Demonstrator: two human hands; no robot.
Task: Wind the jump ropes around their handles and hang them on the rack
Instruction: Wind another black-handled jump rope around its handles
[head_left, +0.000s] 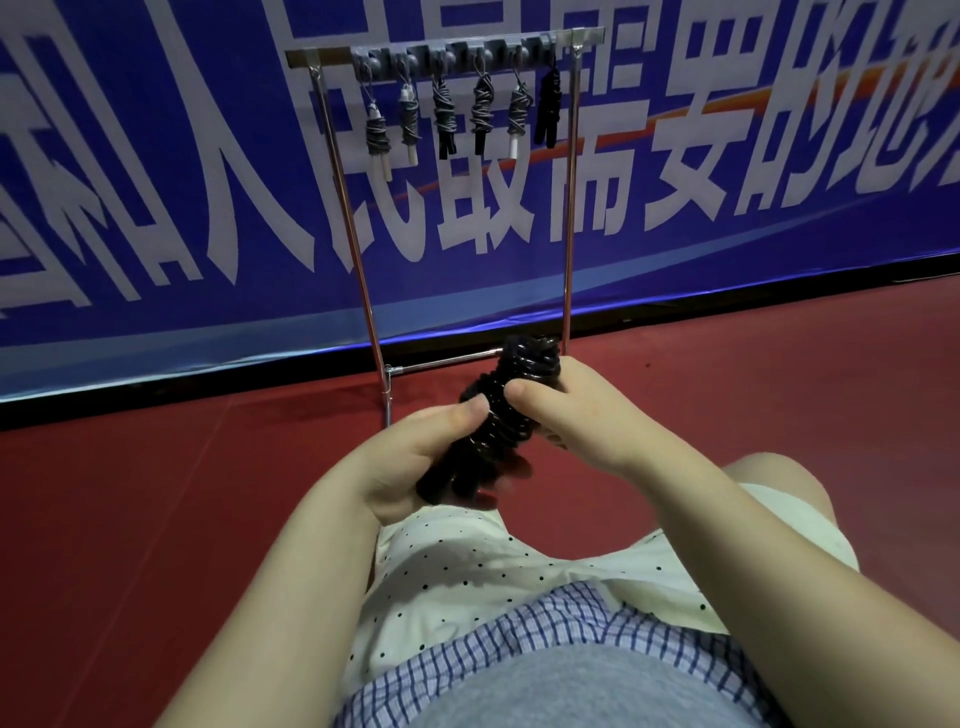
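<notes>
Nearest the camera is a grey top with a blue checked shirt (498, 670) hem over it, and below that pale shorts (467, 566) with small black dots. One bare knee (769, 483) shows at the right. The person sits on a dark red floor (156, 519).

Just beyond the lap, both hands hold one black jump rope (501, 415), wound in tight coils round its handles into a thick bundle that tilts up and away to the right. The left hand (415, 457) curls round the lower part of the bundle, thumb pressed on the coils, with the two black handle ends sticking out below the palm. The right hand (576, 410) grips the upper part, thumb on top and fingers wrapped underneath, mostly hidden. The two thumbs nearly meet on the coils. The top of the bundle overlaps the lower crossbar of the rack from this view.

Farther off stands one metal rack (569, 208), with two thin uprights, a low crossbar and a top bar fitted with a grey strip of hooks. Six wound ropes hang from it in a row: from the left, two grey ones (379, 137) with white handles, two with black handles (444, 114), one more with a white handle (518, 117), and one all black (549, 106) at the right end.

Behind the rack a blue banner (156, 208) with large white characters covers the wall down to a black strip at the floor.
</notes>
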